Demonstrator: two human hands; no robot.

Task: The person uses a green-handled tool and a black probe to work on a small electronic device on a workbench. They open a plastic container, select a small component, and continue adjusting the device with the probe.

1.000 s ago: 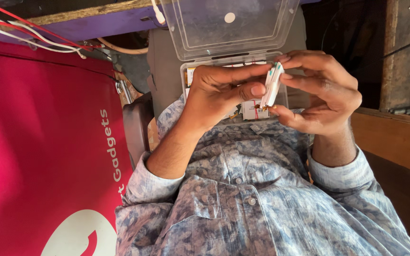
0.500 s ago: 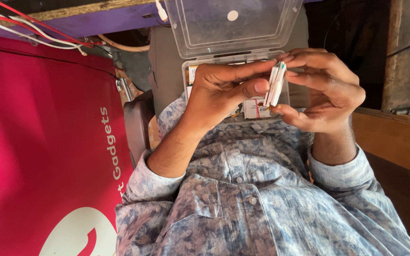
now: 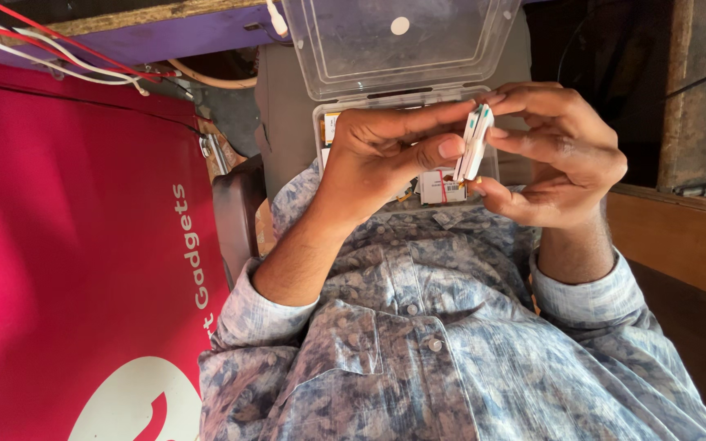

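You pinched the small white plastic clip (image 3: pixel 473 145) between both hands, left hand (image 3: pixel 386 159) and right hand (image 3: pixel 561 155), just above the open clear case (image 3: pixel 418 49), rightly gripping its edges

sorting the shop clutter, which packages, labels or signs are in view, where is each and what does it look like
Clear plastic box: top centre, lid open, rectangular, see-through.
Small white packets: inside the box behind the hands, with label stripes and a red band.
Red banner: fills the left side, magenta-red with white lettering and a white round mark.
Thin white pieces: pinched between left hand and right hand, white with teal edges.
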